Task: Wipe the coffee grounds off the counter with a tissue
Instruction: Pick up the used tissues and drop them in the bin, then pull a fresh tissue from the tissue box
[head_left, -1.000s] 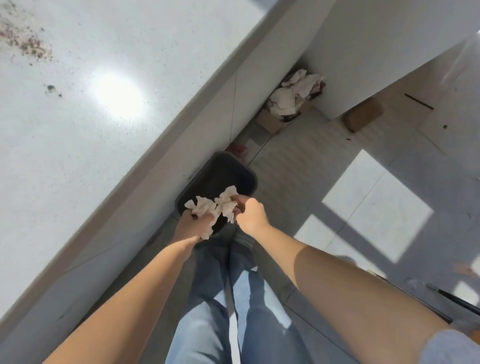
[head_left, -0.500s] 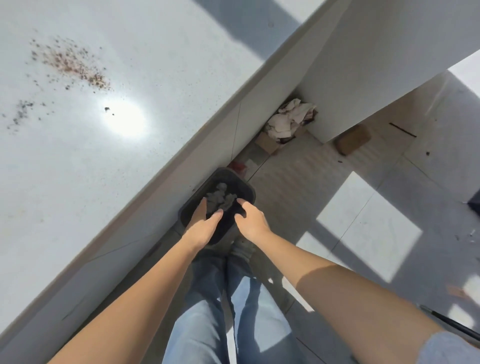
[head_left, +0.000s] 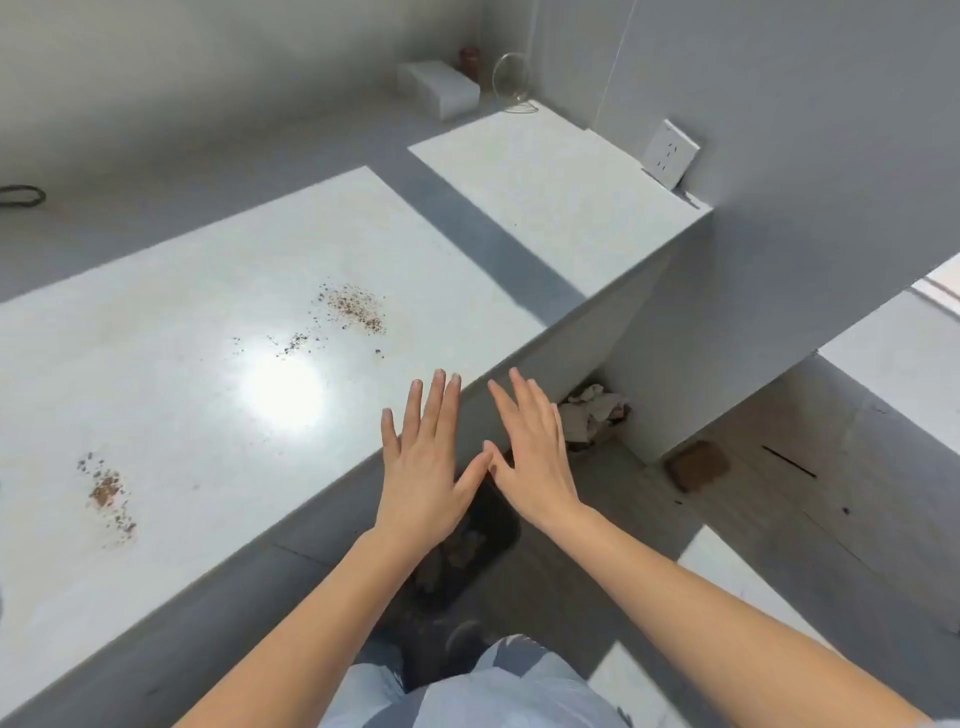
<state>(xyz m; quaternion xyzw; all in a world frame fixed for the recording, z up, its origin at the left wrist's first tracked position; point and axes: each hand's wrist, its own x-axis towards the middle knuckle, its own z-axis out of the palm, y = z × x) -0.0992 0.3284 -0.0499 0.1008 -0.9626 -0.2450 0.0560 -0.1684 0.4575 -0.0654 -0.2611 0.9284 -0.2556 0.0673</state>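
Note:
Brown coffee grounds lie in two patches on the white counter (head_left: 171, 374): one patch (head_left: 356, 307) near the middle and another (head_left: 108, 493) at the left. My left hand (head_left: 423, 457) and my right hand (head_left: 527, 452) hover flat, fingers spread, thumbs nearly touching, over the counter's front edge. Both hold nothing. Below them on the floor stands a black waste bin (head_left: 498, 525) with crumpled tissue inside, partly hidden by my arms.
A white box (head_left: 439, 88), a brown jar (head_left: 470, 57) and a glass bowl (head_left: 511, 83) stand at the counter's far end. A wall socket (head_left: 670, 153) hangs loose on the right wall. Crumpled cloths (head_left: 595, 413) and a brown block (head_left: 696, 465) lie on the floor.
My hands dropped the crumpled tissue into the bin, then rose with fingers spread to the counter's edge. The view tilted up, bringing the counter and grounds into sight.

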